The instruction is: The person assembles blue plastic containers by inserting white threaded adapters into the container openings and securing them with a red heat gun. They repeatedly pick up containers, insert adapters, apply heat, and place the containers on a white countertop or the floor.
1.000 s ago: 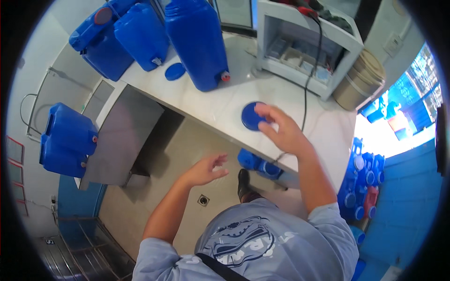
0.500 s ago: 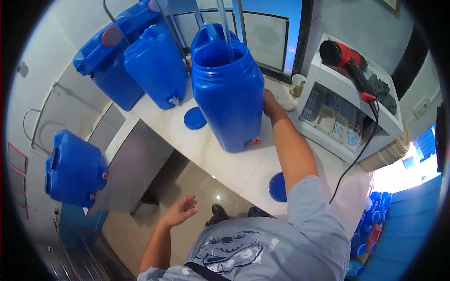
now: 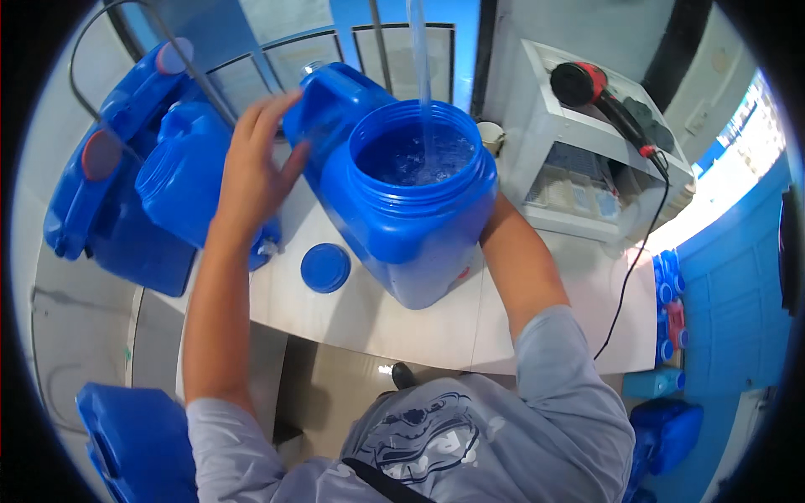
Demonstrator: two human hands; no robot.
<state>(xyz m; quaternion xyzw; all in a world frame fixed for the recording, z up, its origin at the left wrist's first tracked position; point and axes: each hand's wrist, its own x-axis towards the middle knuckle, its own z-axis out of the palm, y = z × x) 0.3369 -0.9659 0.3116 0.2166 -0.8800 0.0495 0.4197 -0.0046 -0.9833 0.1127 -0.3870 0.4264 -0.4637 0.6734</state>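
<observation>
A tall blue plastic water jug (image 3: pixel 394 243) stands on the white counter, its wide threaded mouth uncovered. A clear stream of water (image 3: pixel 423 75) falls into the mouth, and the water inside churns and bubbles. My left hand (image 3: pixel 262 163) is raised beside the jug's handle, fingers apart, with nothing in it. Around the jug's right side reaches my right forearm (image 3: pixel 524 264); that hand is hidden behind the jug, so its grip does not show. A round blue lid (image 3: pixel 325 268) lies on the counter left of the jug.
More blue jugs (image 3: pixel 189 180) stand at the left, beside a bent metal pipe (image 3: pixel 75 63). Another blue jug (image 3: pixel 138 440) is at the lower left. A red-and-black heat gun (image 3: pixel 599 96) rests on a white cabinet (image 3: pixel 545 126); its black cord trails down the counter. A cup (image 3: pixel 490 137) stands behind.
My left hand has risen from near my waist to the jug's handle. My right arm still reaches around the jug. The view has shifted nearer to the jug, and churning water now shows inside.
</observation>
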